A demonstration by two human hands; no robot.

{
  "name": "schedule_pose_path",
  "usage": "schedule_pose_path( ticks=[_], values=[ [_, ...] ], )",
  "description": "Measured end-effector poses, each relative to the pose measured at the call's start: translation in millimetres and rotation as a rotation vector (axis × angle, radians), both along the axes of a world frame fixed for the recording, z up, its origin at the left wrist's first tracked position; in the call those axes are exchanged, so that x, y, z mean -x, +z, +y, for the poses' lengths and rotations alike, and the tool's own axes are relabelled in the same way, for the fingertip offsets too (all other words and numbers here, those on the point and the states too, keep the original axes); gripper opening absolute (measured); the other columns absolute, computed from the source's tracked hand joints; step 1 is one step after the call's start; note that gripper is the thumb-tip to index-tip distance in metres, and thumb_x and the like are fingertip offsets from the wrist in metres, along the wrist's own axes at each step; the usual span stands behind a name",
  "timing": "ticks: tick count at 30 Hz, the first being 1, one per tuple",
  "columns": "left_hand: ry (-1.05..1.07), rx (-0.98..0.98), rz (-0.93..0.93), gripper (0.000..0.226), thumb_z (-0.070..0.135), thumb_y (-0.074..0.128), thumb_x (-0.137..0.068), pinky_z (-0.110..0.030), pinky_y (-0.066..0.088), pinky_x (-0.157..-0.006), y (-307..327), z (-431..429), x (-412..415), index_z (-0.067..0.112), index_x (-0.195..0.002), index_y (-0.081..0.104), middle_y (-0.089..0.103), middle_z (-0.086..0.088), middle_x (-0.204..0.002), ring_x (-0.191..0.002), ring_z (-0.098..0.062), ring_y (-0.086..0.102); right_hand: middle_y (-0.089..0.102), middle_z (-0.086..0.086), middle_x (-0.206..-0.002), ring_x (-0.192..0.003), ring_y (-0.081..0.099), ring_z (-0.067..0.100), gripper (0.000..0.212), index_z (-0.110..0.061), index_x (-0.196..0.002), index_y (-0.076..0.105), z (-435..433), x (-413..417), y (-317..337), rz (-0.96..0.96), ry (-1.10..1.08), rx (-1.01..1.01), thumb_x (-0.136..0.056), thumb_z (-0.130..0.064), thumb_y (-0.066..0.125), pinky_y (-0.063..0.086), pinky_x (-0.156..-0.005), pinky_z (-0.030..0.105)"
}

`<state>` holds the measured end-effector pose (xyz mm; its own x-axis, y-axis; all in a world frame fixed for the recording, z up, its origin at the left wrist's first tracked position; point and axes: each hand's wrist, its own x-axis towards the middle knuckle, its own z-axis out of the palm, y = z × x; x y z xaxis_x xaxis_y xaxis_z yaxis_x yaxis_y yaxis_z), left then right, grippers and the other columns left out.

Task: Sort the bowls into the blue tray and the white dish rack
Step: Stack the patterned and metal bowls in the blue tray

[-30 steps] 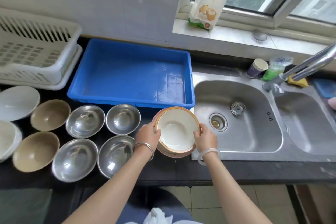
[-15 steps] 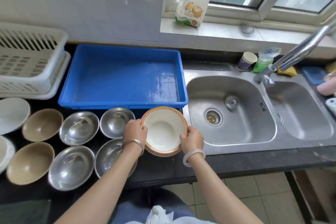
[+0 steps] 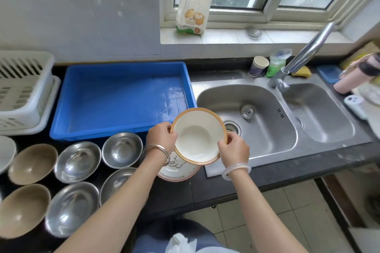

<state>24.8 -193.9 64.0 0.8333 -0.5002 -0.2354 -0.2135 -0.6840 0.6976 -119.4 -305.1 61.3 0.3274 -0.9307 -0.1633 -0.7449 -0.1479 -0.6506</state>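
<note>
I hold a cream bowl with an orange rim (image 3: 198, 136) in both hands, lifted and tilted above a second patterned bowl (image 3: 176, 171) that rests on the dark counter. My left hand (image 3: 161, 136) grips its left rim and my right hand (image 3: 234, 147) its right rim. The blue tray (image 3: 123, 98) lies just behind and holds nothing. The white dish rack (image 3: 22, 90) stands at the far left. Several steel bowls (image 3: 122, 150) and two tan bowls (image 3: 33, 163) sit on the counter to the left.
A steel double sink (image 3: 257, 121) with a tall tap (image 3: 304, 53) lies to the right. A paper cup (image 3: 258, 65), a green bag and a sponge stand behind it. A pink bottle (image 3: 349, 80) sits at the far right. A food bag (image 3: 195, 4) leans on the windowsill.
Both hands have raised the cream bowl off the patterned bowl beneath it, which now shows below. The view has shifted right.
</note>
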Motion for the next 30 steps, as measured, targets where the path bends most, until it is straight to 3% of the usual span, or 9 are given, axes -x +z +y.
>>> schedule_pose_path(
  ticks=[3,8,16,24,30],
  values=[
    [-0.046,0.048,0.037,0.013,0.014,0.056,-0.081,-0.026,0.041,-0.060,0,-16,16,0.009,-0.081,0.068,0.071,-0.008,-0.083,-0.073,-0.023,0.058,0.057,0.004,-0.062,-0.059,0.047,0.022,0.012,-0.009,-0.075,0.060,-12,18,5,0.012,-0.064,0.031,-0.079,-0.004,0.049,0.029,-0.045,0.022],
    [-0.151,0.045,0.105,0.014,0.016,0.057,-0.084,-0.025,0.043,-0.060,-14,-40,47,0.010,-0.084,0.069,0.072,-0.009,-0.082,-0.070,-0.021,0.059,0.067,0.016,-0.072,-0.063,0.050,0.028,0.013,-0.003,-0.080,0.064,-27,57,-2,0.049,-0.147,-0.011,-0.076,-0.003,0.051,0.037,-0.049,0.027],
    [-0.231,-0.067,0.155,0.011,0.018,0.059,-0.084,-0.028,0.048,-0.065,-41,-60,85,0.010,-0.085,0.067,0.071,-0.009,-0.085,-0.074,-0.023,0.061,0.064,0.004,-0.068,-0.062,0.056,0.021,0.017,-0.012,-0.080,0.065,-35,100,-30,0.082,-0.220,-0.110,-0.078,-0.002,0.050,0.036,-0.047,0.018],
    [-0.232,-0.134,0.150,0.014,0.018,0.062,-0.084,-0.031,0.051,-0.074,-56,-62,91,0.010,-0.093,0.067,0.071,-0.008,-0.092,-0.085,-0.026,0.064,0.063,0.000,-0.073,-0.067,0.056,0.019,0.028,-0.015,-0.094,0.068,-38,102,-49,0.089,-0.230,-0.164,-0.076,-0.002,0.050,0.039,-0.056,0.021],
    [-0.218,-0.116,0.141,0.015,0.018,0.061,-0.084,-0.029,0.050,-0.071,-60,-60,93,0.010,-0.095,0.066,0.071,-0.007,-0.091,-0.080,-0.023,0.062,0.063,-0.003,-0.072,-0.071,0.058,0.020,0.023,-0.016,-0.093,0.065,-42,104,-53,0.096,-0.215,-0.186,-0.076,-0.006,0.052,0.041,-0.061,0.024]
  ],
)
